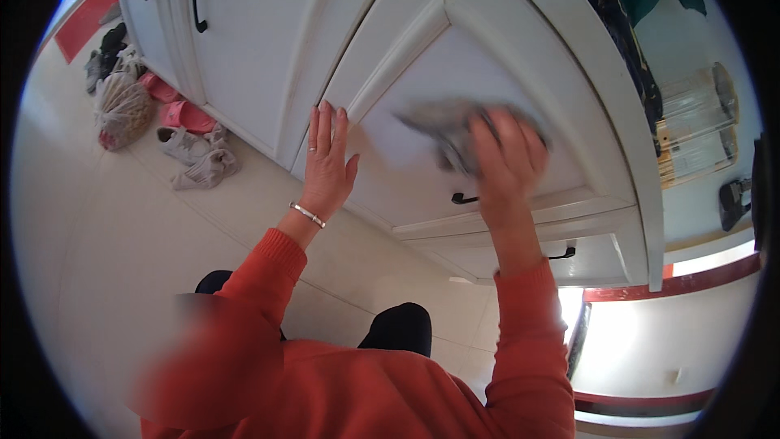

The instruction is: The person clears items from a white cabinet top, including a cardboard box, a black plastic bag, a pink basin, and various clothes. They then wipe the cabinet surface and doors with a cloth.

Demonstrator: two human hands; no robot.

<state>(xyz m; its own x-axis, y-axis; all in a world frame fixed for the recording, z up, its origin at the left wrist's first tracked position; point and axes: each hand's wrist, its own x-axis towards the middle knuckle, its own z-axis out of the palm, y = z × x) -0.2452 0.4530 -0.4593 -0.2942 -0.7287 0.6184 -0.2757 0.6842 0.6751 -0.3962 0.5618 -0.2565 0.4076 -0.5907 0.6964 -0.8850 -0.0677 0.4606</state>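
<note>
A white cabinet door (pixel 420 79) with a raised panel frame fills the middle of the view. My right hand (pixel 509 161) presses a grey cloth (pixel 436 125) against the door's panel; both are blurred by motion. Just below that hand, part of a black door handle (pixel 464 199) shows, the rest hidden behind it. My left hand (pixel 329 155) lies flat with its fingertips on the door's left edge, thumb apart, and holds nothing. It wears a ring and a silver-coloured bracelet (pixel 308 214).
Grey-white shoes (pixel 198 158), pink slippers (pixel 186 117) and a tied plastic bag (pixel 124 107) with contents lie on the tiled floor (pixel 140 244) at left. More white cabinet doors (pixel 250 30) continue leftward. Clear containers (pixel 698 125) and dark cloth (pixel 615 24) are at right.
</note>
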